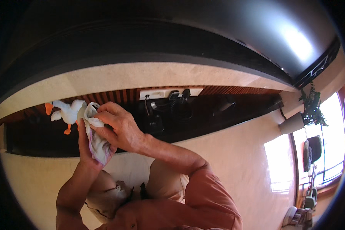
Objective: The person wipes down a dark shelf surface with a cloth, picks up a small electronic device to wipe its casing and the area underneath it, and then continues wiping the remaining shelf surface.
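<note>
A crumpled white cloth (99, 143) with a purple stitched edge is held between both hands, in front of a black shelf. My left hand (87, 146) supports it from below and behind, partly hidden by the fabric. From the right, my right hand (118, 123) pinches its upper folds between thumb and fingers. Just left of the cloth is a white plush bird (67, 110) with an orange bill and feet; part of it is hidden behind the cloth and my left hand.
A white power strip (161, 94) with black plugs runs along the slatted back panel. Below it sits a small black box (153, 123) with cables. A dark cylindrical object (227, 103) stands farther right. A potted plant (293, 123) is near the bright window.
</note>
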Demonstrator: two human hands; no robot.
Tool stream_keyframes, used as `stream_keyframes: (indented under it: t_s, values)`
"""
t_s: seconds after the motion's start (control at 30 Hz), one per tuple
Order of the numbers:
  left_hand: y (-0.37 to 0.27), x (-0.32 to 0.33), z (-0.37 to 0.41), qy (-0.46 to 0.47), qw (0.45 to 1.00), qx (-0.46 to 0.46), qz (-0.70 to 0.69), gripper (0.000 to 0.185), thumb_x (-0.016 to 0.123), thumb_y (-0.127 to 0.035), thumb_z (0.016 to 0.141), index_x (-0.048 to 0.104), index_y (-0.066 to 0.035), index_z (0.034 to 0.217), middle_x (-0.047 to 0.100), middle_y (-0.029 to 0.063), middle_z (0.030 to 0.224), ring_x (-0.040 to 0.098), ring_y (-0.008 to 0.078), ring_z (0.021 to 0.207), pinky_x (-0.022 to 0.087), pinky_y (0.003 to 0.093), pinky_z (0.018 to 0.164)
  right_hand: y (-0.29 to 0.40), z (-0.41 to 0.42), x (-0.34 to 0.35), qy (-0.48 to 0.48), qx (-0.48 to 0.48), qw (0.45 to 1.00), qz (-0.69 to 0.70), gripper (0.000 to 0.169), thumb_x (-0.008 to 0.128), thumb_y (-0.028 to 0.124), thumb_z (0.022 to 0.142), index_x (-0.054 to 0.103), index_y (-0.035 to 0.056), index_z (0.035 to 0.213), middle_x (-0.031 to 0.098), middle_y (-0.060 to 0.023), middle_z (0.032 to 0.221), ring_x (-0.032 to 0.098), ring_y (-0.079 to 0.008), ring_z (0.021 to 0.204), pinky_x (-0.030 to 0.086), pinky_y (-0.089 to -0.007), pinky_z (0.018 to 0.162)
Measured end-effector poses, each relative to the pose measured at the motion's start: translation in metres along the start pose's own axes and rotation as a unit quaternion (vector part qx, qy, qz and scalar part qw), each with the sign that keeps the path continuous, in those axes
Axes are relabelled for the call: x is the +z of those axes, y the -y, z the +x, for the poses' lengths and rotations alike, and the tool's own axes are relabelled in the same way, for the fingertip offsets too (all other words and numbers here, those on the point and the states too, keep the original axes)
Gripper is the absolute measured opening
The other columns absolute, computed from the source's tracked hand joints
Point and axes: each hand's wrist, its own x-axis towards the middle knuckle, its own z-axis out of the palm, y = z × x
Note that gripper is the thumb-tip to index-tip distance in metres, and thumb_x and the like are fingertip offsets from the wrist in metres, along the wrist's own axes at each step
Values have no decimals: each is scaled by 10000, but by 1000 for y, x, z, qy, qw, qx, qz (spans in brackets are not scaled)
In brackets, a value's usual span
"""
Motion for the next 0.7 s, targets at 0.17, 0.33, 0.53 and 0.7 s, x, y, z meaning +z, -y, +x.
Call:
stream_keyframes:
  t_s: [0.17, 0.33, 0.53, 0.7]
  values:
    - [-13, -18, 10, -88, 996, -3, 30, 361, 501, -510, 996, 632, -204, 1137, 688, -16, 954, 697, 175, 785, 576, 320, 555, -10, -3, 2, 61, 7, 997, 41, 260, 790, 175, 836, 712, -3, 1009, 633, -181, 1047, 677, -316, 889, 568, -370, 720]
    - [-5, -58, 9, -138, 987, -60, 59, 265, 550, -388, 981, 590, -163, 1117, 627, -1, 922, 619, 148, 696, 487, 268, 502, -19, -27, 10, 19, 61, 998, -26, 469, 794, 344, 839, 672, -15, 1115, 611, -209, 1138, 659, -341, 961, 559, -404, 786]
    - [36, -105, -19, 34, 836, 118, 536, 213, 594, -275, 961, 557, -101, 1077, 573, 20, 878, 576, 135, 702, 458, 272, 516, -18, 5, 12, 122, -111, 985, -40, 390, 807, 312, 801, 689, 46, 1062, 634, -136, 1061, 652, -318, 920, 550, -388, 736]
    - [18, -125, -44, -3, 865, 2, 502, 171, 616, -256, 941, 570, -93, 969, 550, 19, 785, 546, 137, 623, 444, 280, 483, 23, 66, 24, 273, -123, 947, 119, 235, 762, 271, 812, 687, 69, 907, 654, -79, 816, 660, -269, 735, 517, -372, 565]
